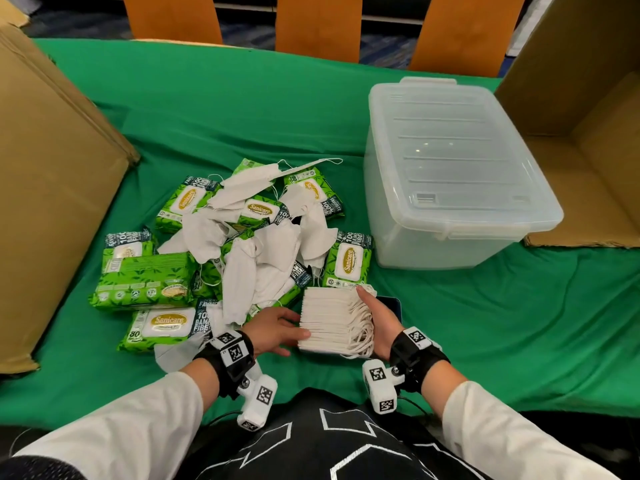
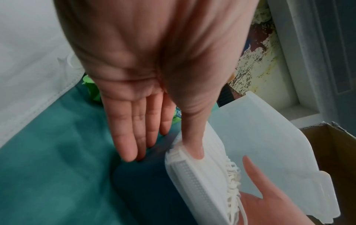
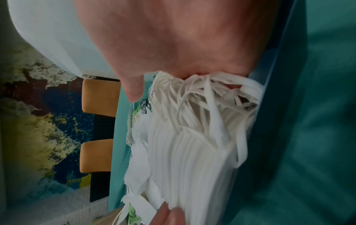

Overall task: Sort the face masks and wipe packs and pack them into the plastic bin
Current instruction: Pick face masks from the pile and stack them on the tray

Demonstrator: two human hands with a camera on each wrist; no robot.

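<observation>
From the head view, you have a squared stack of masks (image 1: 334, 318) on the green cloth (image 1: 485, 323) right in front of you, pressed between both hands. Your left hand (image 1: 273, 329) lies flat-fingered against its left edge; your right hand (image 1: 379, 323) cups the looped side. Loose masks (image 1: 258, 258) and wipe packs (image 1: 143, 277) lie heaped just beyond, and the bin (image 1: 453, 174) stands well off to the right with its lid on. Judging from that, you must free a hand for the lid before this stack can go in, so set it down squared, away from the heap.

From the left wrist, your left hand (image 2: 134, 94) is open, fingers straight, with the thumb pressing down on the stack's top edge (image 2: 200, 167). Keep that thumb firm; the thin layers look likely to fan out if pressure slips.

From the right wrist, the right hand's (image 3: 179, 39) palm bears on the ear loops (image 3: 208, 106), but the fingers are hidden, so I cannot tell whether they curl round. Tuck the loops in against the stack so none snag.
</observation>
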